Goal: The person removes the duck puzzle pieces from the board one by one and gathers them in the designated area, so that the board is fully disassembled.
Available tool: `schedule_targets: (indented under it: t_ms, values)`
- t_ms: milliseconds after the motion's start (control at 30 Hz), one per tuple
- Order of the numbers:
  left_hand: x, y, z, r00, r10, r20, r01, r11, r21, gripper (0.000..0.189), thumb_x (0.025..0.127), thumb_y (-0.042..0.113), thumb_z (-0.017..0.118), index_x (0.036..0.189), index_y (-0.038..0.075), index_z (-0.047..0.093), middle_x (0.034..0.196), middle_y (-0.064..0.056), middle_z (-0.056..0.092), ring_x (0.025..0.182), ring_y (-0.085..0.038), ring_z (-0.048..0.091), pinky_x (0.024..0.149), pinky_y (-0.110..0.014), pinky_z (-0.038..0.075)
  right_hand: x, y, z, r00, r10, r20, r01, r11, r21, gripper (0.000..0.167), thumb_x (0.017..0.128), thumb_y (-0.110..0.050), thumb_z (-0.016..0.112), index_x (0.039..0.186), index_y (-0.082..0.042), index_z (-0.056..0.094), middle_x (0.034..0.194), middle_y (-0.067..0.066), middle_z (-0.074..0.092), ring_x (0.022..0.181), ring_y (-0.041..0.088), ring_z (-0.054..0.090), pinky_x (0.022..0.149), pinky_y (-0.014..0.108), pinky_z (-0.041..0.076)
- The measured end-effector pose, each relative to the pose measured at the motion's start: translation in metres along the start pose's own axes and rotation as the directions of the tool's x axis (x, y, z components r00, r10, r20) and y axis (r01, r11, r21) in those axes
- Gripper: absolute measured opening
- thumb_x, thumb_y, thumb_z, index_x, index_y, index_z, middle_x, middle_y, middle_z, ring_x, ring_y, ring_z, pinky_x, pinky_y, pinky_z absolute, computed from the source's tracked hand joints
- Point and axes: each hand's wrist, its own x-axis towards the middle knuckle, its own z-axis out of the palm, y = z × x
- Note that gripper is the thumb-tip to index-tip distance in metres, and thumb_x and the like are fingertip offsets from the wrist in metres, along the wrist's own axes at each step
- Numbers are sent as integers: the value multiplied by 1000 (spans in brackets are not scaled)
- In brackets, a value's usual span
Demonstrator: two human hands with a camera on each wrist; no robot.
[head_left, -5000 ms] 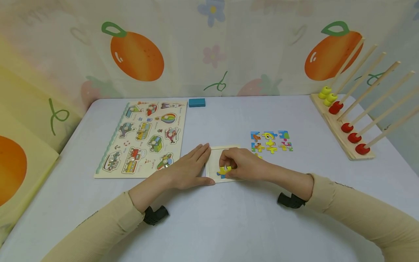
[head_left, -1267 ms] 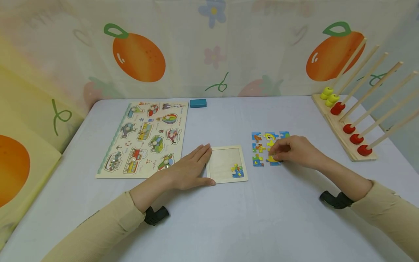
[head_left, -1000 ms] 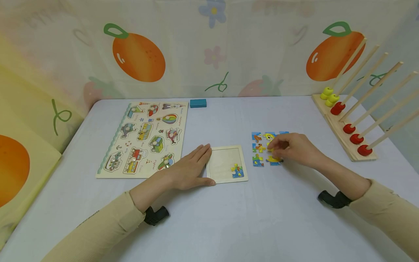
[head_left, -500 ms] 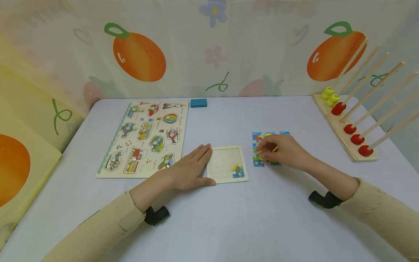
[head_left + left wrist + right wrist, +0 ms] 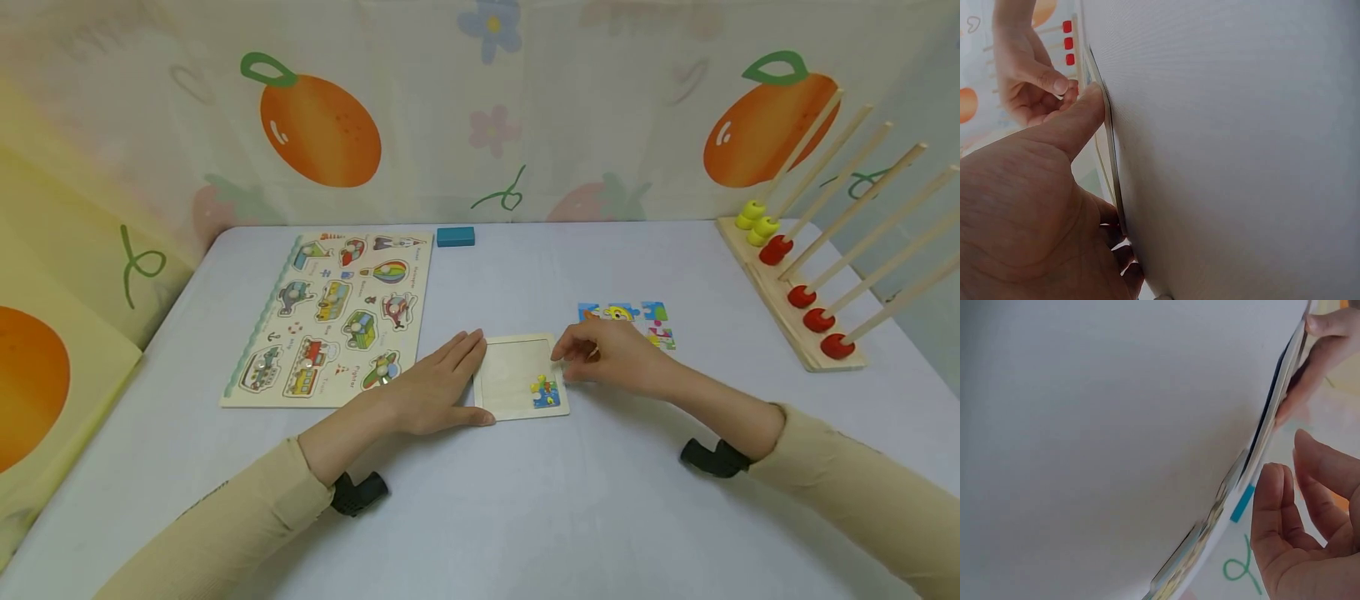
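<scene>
A small square wooden puzzle tray (image 5: pixel 510 375) lies in the middle of the table. Joined jigsaw pieces (image 5: pixel 545 394) fill its near right corner. My left hand (image 5: pixel 427 387) rests flat against the tray's left edge, fingers straight, thumb at the near corner. Just off the tray's right edge is my right hand (image 5: pixel 618 358), thumb and fingertips brought together in a pinch on a puzzle piece almost wholly hidden by the fingers. Loose jigsaw pieces (image 5: pixel 621 312) lie in rows behind that hand, some covered by it. In the left wrist view, the left thumb (image 5: pixel 1088 106) touches the tray's rim.
A knobbed vehicle puzzle board (image 5: pixel 352 317) lies at the left. Behind it sits a blue block (image 5: pixel 455 237). At the right stands a wooden peg rack (image 5: pixel 787 292) with tall rods and red and yellow beads. A printed curtain (image 5: pixel 570 108) borders the table's back.
Joined pieces now show in the tray's corner, where my right hand was working earlier. That hand went to the loose pieces, pinched one, and has moved left to the tray. My left hand stayed put.
</scene>
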Motion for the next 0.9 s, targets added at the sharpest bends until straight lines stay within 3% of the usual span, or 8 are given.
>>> schedule_targets:
  t_ms: [133, 233, 333, 367, 467, 900]
  values:
    - [0, 1, 0, 1000, -2, 3, 2, 1000, -2, 100, 93, 58, 57, 158, 2, 8, 169, -14, 2, 158, -33, 1, 129, -46, 12, 4, -6, 5, 999, -19, 28, 19, 1000, 2, 19, 81, -8, 78, 99, -13, 72, 85, -1, 69, 78, 11, 62, 105, 38, 47]
    - [0, 1, -1, 1000, -2, 2, 2, 1000, -1, 100, 93, 58, 58, 158, 2, 8, 169, -13, 3, 158, -33, 1, 129, -46, 13, 6, -10, 9, 999, -30, 45, 30, 1000, -1, 19, 81, -8, 79, 98, -14, 73, 86, 0, 69, 79, 11, 61, 101, 39, 48]
    - [0, 1, -1, 1000, -1, -1, 1, 1000, 0, 100, 93, 58, 58, 158, 1, 9, 169, -14, 3, 158, -33, 2, 129, -46, 13, 8, -12, 12, 998, -27, 61, 28, 1000, -7, 20, 80, -8, 80, 98, -14, 73, 88, 2, 68, 81, 12, 59, 87, 27, 54]
    - [0, 1, -1, 1000, 1, -2, -1, 1000, 1, 100, 93, 58, 58, 158, 1, 9, 169, -14, 3, 158, -33, 2, 129, -46, 13, 9, -13, 13, 998, -23, 66, 24, 1000, -11, 20, 80, -8, 80, 98, -14, 73, 89, 1, 68, 82, 12, 59, 77, 23, 55]
    - [0, 1, -1, 1000, 4, -7, -4, 1000, 2, 99, 93, 58, 58, 158, 1, 9, 169, -14, 4, 158, -34, 3, 128, -47, 14, 10, -15, 15, 997, -21, 72, 23, 999, -27, 23, 78, -9, 82, 98, -14, 73, 92, 1, 69, 84, 12, 59, 75, 19, 54]
    - [0, 0, -1, 1000, 5, -3, -5, 1000, 0, 99, 93, 58, 57, 158, 0, 9, 169, -15, 4, 157, -34, 2, 128, -47, 14, 11, -18, 21, 994, -39, 100, 48, 995, -82, 27, 75, -8, 84, 97, -15, 72, 96, -1, 68, 86, 12, 59, 77, 23, 52]
